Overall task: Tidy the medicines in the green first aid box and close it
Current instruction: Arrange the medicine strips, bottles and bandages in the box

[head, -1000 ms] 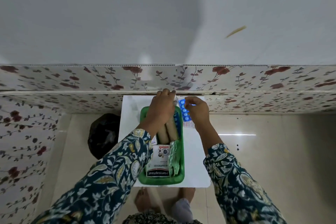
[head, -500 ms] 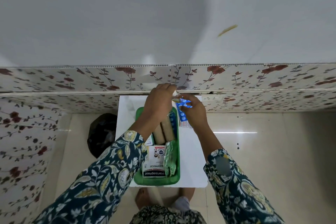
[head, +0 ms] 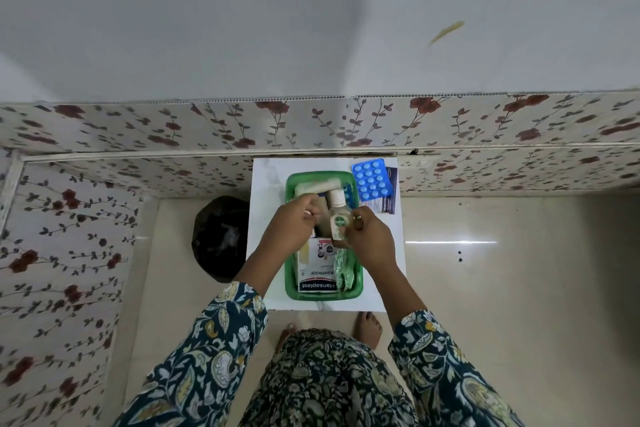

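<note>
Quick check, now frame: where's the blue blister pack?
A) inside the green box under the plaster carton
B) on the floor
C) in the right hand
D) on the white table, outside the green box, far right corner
D: the blue blister pack lies flat on the white table beyond the rim of the green box, while the right hand holds the small Dettol bottle instead.

- My two hands and the small bottle block the green box's middle.
- I see bare table along its left edge.
- The blue blister pack fills the far right corner.
- The near right edge lies free.
</note>
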